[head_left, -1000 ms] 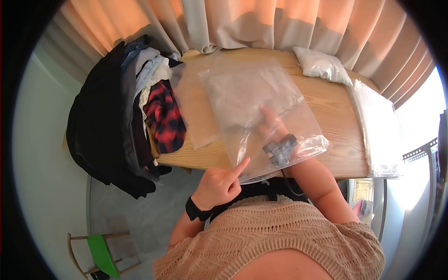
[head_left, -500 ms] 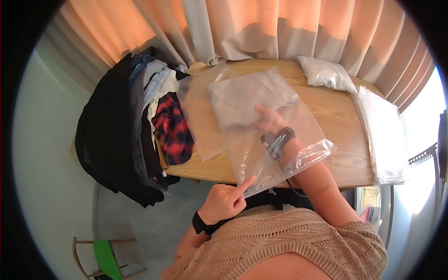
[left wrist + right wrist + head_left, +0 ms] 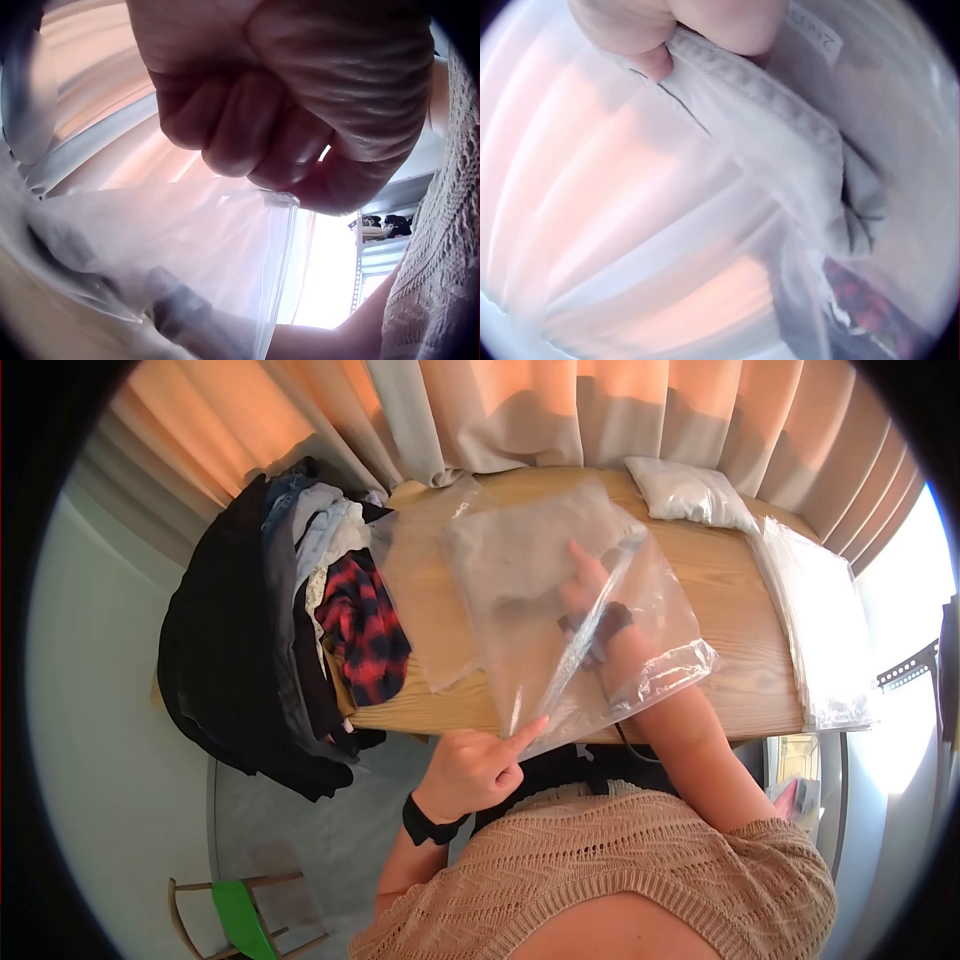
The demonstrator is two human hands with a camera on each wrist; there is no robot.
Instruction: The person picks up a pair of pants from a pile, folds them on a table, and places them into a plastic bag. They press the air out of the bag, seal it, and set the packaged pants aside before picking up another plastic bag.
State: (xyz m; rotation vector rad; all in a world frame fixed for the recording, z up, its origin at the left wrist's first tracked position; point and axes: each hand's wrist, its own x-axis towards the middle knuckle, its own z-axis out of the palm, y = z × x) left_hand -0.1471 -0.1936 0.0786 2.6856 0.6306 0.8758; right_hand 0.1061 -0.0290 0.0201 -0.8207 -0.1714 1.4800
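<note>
A clear plastic bag (image 3: 520, 670) lies over the near middle of the wooden table, with a light grey folded garment (image 3: 515, 545) inside its far part. My left hand (image 3: 470, 775) pinches the bag's near-left edge, index finger extended along it; in the left wrist view the other fingers of that hand (image 3: 277, 97) are curled beside the bag's rim (image 3: 283, 247). Through the bag's near opening reaches my right hand (image 3: 588, 588), seen through the plastic. The right wrist view has its fingers (image 3: 682, 26) gripping the stitched edge of the garment (image 3: 780, 135).
A heap of clothes (image 3: 235, 630), with a red and black checked piece (image 3: 365, 625), stands on the table's left. Another clear bag (image 3: 425, 600) lies beside it. At the right are a filled white packet (image 3: 690, 493) and stacked clear bags (image 3: 815, 630). Curtains hang behind the table.
My right hand has moved slightly farther into the bag, toward the table's back. A shiny diagonal fold has formed in the bag's upper layer. My left hand keeps its hold at the edge.
</note>
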